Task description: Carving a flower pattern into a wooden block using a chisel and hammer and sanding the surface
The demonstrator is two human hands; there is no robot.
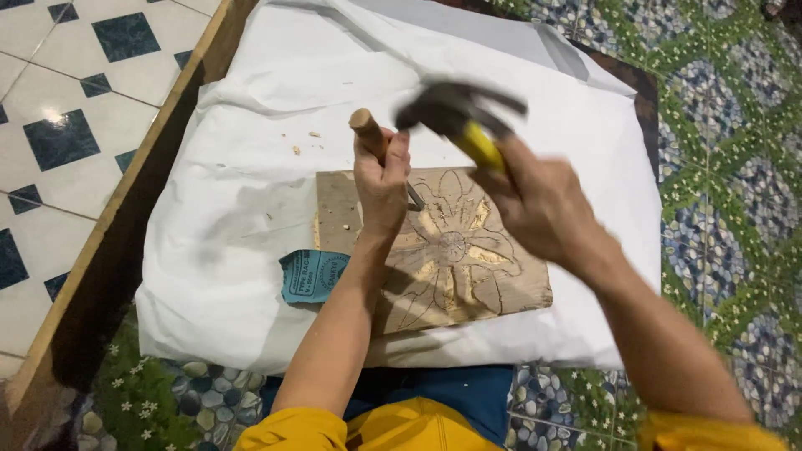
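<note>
One chisel (368,134) is gripped in the left hand (381,185), tip set on one carved board (434,250) lying on a white sheet (234,217). One hammer (459,113) is clasped by the right hand (543,205), raised beside the chisel. One teal paper (311,276) is tucked against the board's left edge.

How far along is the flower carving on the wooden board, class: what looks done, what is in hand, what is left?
Done: the flower outline covers the wooden board, and several petals show pale, freshly cut wood; chips lie on the white sheet.
In hand: the left hand holds a wooden-handled chisel on the upper petals, while the right hand holds a yellow-handled hammer, blurred, above it.
Left: the remaining petals look only outlined, so probably uncut.
</note>
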